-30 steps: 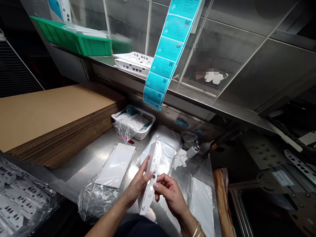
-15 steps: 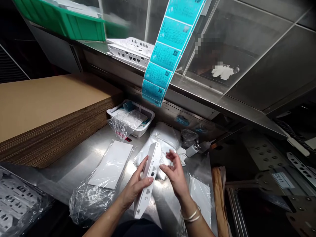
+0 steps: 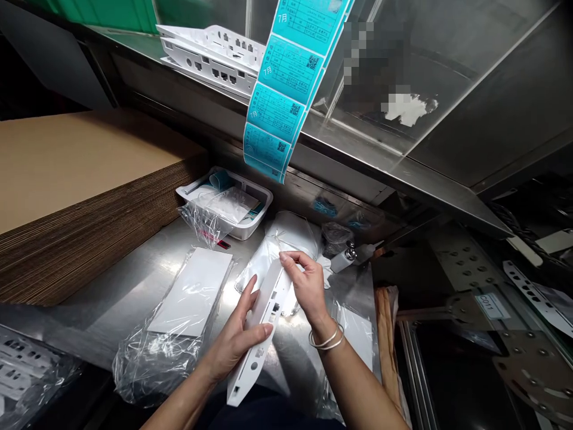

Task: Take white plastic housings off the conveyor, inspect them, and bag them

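Note:
A white plastic router housing (image 3: 267, 295), with port cutouts along its narrow side, is held on a slant over the metal bench. My left hand (image 3: 236, 334) grips it from the left, the thumb lying across the port side. At its upper end my right hand (image 3: 307, 280) is closed, thumb and fingertips pinching the corner. Whether anything small is between those fingertips cannot be made out. Left of my hands lies a flat white panel in clear plastic wrap (image 3: 192, 292). Behind the housing is a plastic-wrapped white bundle (image 3: 293, 233).
A white basket (image 3: 255, 228) with bags and labels stands behind, beside stacked cardboard (image 3: 89, 173). Blue labels (image 3: 286, 77) hang from above, near housings (image 3: 210, 63) on the shelf. A white bottle (image 3: 344, 259) and another wrapped panel (image 3: 356, 334) are at right.
My right hand has moved from beside the housing to its upper end and closed there. The housing has shifted slightly left and toward me in my left hand, and the view has turned a little.

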